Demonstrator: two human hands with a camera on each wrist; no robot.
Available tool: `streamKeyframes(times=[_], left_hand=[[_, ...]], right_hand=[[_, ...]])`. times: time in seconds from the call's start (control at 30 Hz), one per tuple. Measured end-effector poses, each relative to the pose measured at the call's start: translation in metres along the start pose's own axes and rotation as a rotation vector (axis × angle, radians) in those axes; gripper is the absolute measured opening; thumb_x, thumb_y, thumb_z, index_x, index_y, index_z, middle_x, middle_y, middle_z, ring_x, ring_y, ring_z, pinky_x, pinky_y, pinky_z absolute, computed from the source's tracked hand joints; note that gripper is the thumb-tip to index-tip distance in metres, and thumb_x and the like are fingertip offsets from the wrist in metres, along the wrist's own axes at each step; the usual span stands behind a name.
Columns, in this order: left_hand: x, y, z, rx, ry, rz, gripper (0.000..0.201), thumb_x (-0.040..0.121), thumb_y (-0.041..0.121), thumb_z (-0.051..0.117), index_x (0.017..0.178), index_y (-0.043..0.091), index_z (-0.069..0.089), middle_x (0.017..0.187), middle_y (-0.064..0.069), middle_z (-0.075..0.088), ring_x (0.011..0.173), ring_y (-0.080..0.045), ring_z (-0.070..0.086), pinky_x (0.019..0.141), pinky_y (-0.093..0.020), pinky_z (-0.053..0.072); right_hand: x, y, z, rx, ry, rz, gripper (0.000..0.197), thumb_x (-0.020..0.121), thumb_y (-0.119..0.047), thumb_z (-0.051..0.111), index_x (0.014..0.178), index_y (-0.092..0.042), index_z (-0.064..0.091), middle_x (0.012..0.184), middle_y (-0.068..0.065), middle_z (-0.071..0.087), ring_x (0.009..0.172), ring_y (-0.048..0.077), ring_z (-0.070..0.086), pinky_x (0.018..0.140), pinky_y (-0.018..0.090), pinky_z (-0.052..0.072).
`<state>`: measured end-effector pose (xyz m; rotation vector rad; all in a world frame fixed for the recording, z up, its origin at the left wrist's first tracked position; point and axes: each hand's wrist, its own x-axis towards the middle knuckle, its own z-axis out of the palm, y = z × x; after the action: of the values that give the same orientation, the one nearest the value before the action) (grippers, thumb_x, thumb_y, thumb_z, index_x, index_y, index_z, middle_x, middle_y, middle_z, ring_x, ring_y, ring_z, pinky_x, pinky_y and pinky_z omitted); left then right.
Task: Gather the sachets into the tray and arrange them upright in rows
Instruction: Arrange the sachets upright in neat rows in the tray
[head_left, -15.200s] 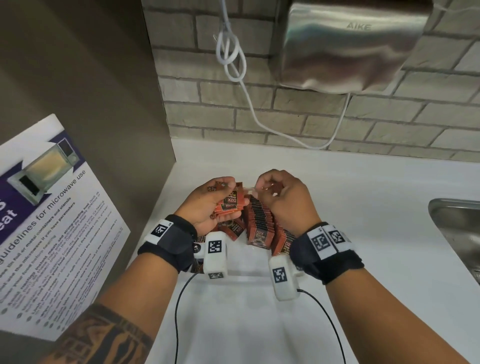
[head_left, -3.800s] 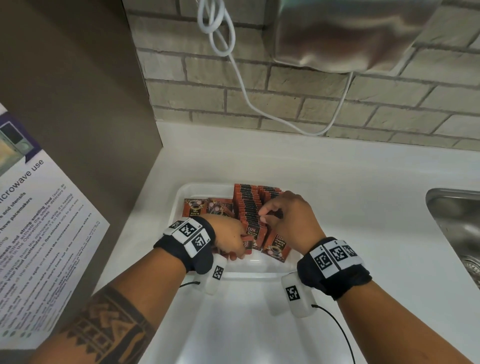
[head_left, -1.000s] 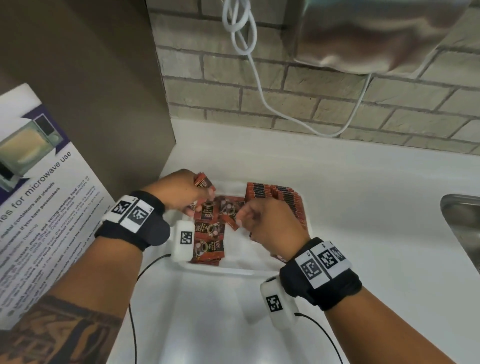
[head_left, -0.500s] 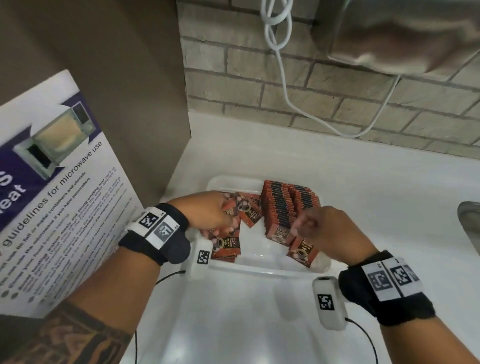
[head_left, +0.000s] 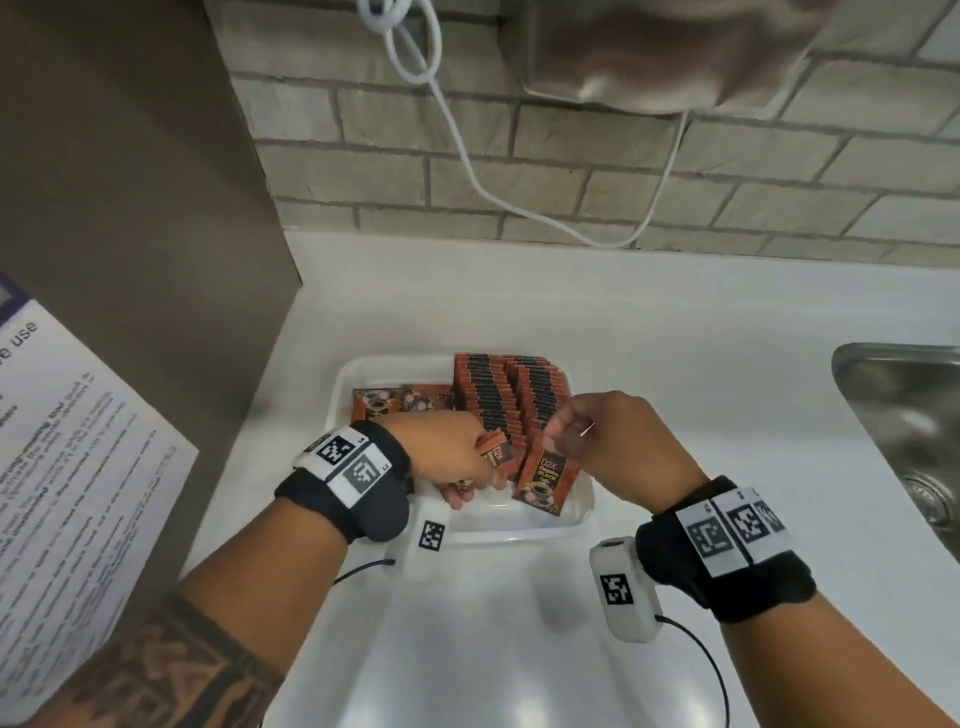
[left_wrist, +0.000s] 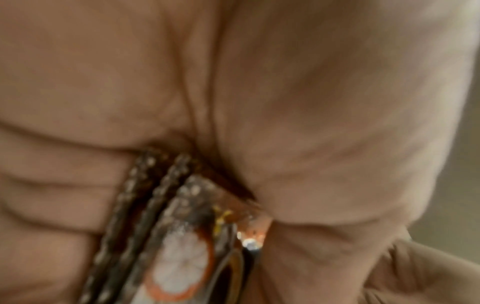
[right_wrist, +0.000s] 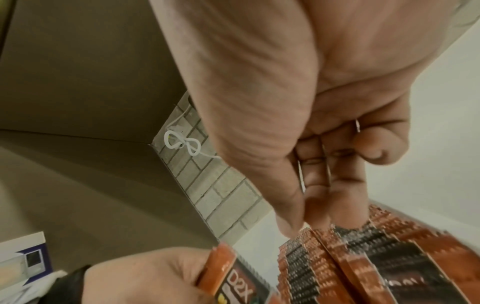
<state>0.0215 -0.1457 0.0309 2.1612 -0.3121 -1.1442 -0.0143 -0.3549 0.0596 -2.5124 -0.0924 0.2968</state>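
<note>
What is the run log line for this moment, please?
left hand: grips sachets | right hand: fingertips on upright rows | tray: part filled

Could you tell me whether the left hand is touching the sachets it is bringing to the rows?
Touching. In the left wrist view the left hand pinches several sachets between thumb and fingers, with no gap showing.

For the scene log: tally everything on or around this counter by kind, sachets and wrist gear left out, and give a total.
Tray: 1
Sink: 1
Dryer: 1
Poster: 1
Cable: 1
Hands: 2, left hand and right hand
Total: 7
</note>
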Motion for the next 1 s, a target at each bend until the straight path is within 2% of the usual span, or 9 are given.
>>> streamKeyframes(times=[0.17,0.27,0.33,0.43,0.53,0.63,0.7,0.83,1.0], left_hand=[[-0.005,-0.010,-0.001,-0.288,-0.007,0.096,0.030,0.094,0.021,0.073,0.116,0.001,0.070,0.112,-0.019,0.073,0.101,-0.026,0.074,0.095,-0.040,0.059],[-0.008,-0.011,0.003,-0.432,0.056,0.173,0.030,0.093,0.016,0.074,0.118,0.000,0.068,0.106,-0.014,0.075,0.101,-0.022,0.074,0.092,-0.037,0.060],[-0.011,-0.012,0.004,-0.447,0.102,0.207,0.027,0.092,0.018,0.075,0.117,0.009,0.071,0.103,-0.008,0.076,0.098,-0.020,0.074,0.084,-0.034,0.061],[-0.022,-0.014,-0.003,-0.282,0.176,0.188,0.023,0.091,0.030,0.076,0.111,0.019,0.070,0.091,0.000,0.074,0.078,-0.010,0.071,0.068,-0.029,0.061],[-0.034,-0.019,-0.015,0.048,0.258,0.017,0.031,0.089,0.047,0.075,0.105,0.021,0.070,0.068,0.007,0.070,0.053,-0.005,0.062,0.050,-0.021,0.051],[-0.034,-0.027,-0.020,0.291,0.212,-0.148,0.040,0.083,0.056,0.076,0.091,0.018,0.072,0.077,0.002,0.073,0.068,-0.019,0.069,0.065,-0.031,0.057],[-0.028,-0.028,-0.017,0.344,0.171,-0.171,0.042,0.082,0.057,0.074,0.091,0.016,0.073,0.081,-0.001,0.076,0.077,-0.023,0.073,0.076,-0.036,0.059],[-0.011,-0.014,0.001,0.349,0.097,-0.142,0.036,0.088,0.051,0.072,0.092,0.015,0.072,0.065,0.007,0.066,0.060,-0.014,0.062,0.067,-0.030,0.053],[0.007,-0.007,0.011,0.395,0.039,-0.170,0.043,0.090,0.054,0.067,0.098,0.012,0.072,0.071,0.004,0.067,0.062,-0.016,0.061,0.065,-0.029,0.053]], right_hand=[[-0.005,0.001,0.015,0.211,-0.071,-0.091,0.009,0.083,-0.031,0.080,0.088,-0.028,0.073,0.078,-0.012,0.071,0.070,-0.004,0.063,0.063,0.008,0.045],[0.000,-0.003,0.020,0.328,-0.009,-0.112,0.010,0.084,-0.023,0.079,0.089,-0.025,0.071,0.078,-0.009,0.070,0.069,0.001,0.064,0.066,0.014,0.049],[0.004,-0.005,0.020,0.384,0.028,-0.117,0.009,0.085,-0.018,0.078,0.087,-0.024,0.071,0.077,-0.007,0.071,0.069,0.005,0.066,0.069,0.021,0.053],[0.008,-0.008,0.018,0.381,0.098,-0.160,0.006,0.085,-0.021,0.079,0.087,-0.023,0.074,0.077,-0.008,0.071,0.070,0.003,0.066,0.069,0.018,0.053],[0.010,-0.010,0.020,0.262,0.122,-0.201,0.006,0.086,-0.019,0.077,0.083,-0.023,0.076,0.076,-0.012,0.072,0.069,-0.004,0.064,0.062,0.006,0.045],[0.013,-0.009,0.033,0.126,0.095,-0.222,0.016,0.086,-0.009,0.073,0.077,-0.022,0.077,0.069,-0.015,0.068,0.066,-0.011,0.061,0.058,0.004,0.042],[0.016,-0.006,0.042,0.048,0.085,-0.230,0.016,0.084,-0.012,0.075,0.073,-0.024,0.077,0.070,-0.016,0.066,0.066,-0.005,0.061,0.058,0.010,0.044],[0.021,-0.003,0.055,-0.107,0.097,-0.227,0.011,0.081,-0.020,0.077,0.073,-0.026,0.077,0.089,-0.010,0.051,0.094,0.008,0.048,0.068,0.018,0.039],[0.027,0.000,0.064,-0.159,0.091,-0.221,0.010,0.080,-0.017,0.076,0.073,-0.023,0.077,0.095,-0.005,0.055,0.099,0.015,0.051,0.071,0.027,0.049]])
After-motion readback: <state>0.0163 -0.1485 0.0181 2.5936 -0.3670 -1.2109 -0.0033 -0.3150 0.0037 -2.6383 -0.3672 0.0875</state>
